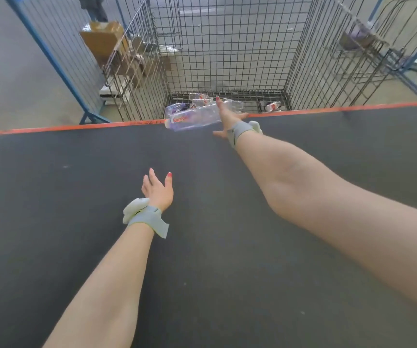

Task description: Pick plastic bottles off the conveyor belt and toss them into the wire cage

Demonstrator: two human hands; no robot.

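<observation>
One bottle [192, 120] hangs on its side over the orange edge [51, 129] of the belt [202, 259], cap end to our left. Its other end is right at the palm of our right grip [227, 116]. That grip is spread wide with straight fingers and is closed on nothing; we cannot tell whether it touches the bottle. Our left grip [158, 189] hovers over the belt nearer to us, well apart from the bottle, fingers straight and holding nothing. Just beyond the belt stands one wire cage [227, 46]. On its floor lies a heap of crushed bottles [200, 100], too jumbled to count, and a single one [272, 106] lies apart to the right. We wear two grey bands, one on each wrist [144, 218].
</observation>
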